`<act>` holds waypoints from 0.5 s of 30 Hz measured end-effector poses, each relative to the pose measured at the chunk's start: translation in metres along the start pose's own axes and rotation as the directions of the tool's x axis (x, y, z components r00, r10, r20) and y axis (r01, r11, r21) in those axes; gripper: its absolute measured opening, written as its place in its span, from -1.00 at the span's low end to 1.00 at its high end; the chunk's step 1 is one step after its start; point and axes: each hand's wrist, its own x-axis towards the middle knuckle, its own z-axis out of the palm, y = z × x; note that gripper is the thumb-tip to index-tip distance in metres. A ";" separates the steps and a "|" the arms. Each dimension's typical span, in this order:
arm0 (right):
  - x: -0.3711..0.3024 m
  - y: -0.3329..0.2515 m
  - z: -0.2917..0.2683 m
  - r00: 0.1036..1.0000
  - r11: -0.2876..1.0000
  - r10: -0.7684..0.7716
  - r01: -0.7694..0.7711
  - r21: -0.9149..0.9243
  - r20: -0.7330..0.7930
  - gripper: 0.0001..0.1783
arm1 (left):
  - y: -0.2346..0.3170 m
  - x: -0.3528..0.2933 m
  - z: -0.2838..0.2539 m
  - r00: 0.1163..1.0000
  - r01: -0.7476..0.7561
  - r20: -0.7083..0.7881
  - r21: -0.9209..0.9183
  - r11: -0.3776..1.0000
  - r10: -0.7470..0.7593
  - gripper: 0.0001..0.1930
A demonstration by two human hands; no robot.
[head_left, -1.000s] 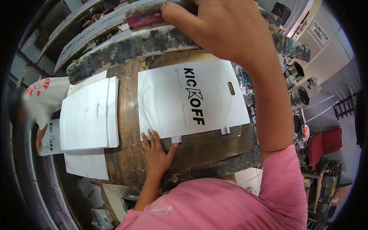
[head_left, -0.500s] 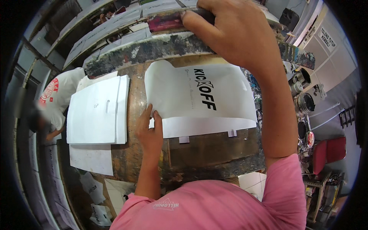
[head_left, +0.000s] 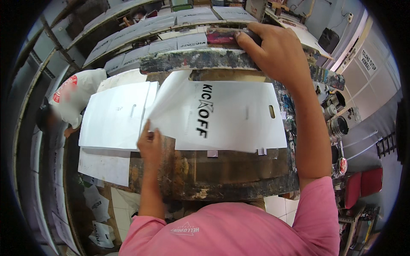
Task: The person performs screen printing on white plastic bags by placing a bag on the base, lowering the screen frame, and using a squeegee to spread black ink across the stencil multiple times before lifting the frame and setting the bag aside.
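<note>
Cluttered print workshop seen from above, with long shelves of white printed sheets (head_left: 188,40) curving across the far side. At far left, stood a person in a white shirt with a red emblem (head_left: 72,96), bent beside the bench. Next to that, lay a stack of blank white bags with a slot handle (head_left: 115,115), flat on the paint-stained wooden worktable (head_left: 230,170), with more white sheets spread underneath toward the near edge. Just right of the stack, rested the left hand (head_left: 149,145), fingers pinching the lifted left edge of a white flat bag printed with black lettering (head_left: 230,115); that edge curled up off the table while the rest of the bag lay flat in the middle of the worktable, its oval handle slot toward the right. Above the bag, ran an ink-crusted screen-printing frame bar (head_left: 192,59). Further right, clenched the right hand (head_left: 277,53) over a dark ink-smeared squeegee handle (head_left: 226,36) atop that bar. At far right, sat round ink tins (head_left: 337,126) on a side ledge, near red stools (head_left: 363,185).
</note>
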 end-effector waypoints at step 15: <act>-0.022 -0.020 -0.009 0.994 0.998 0.066 -0.065 -0.008 0.083 -0.52 | -0.243 0.164 -0.279 0.951 0.282 -0.252 0.471 0.836 -0.179 -0.12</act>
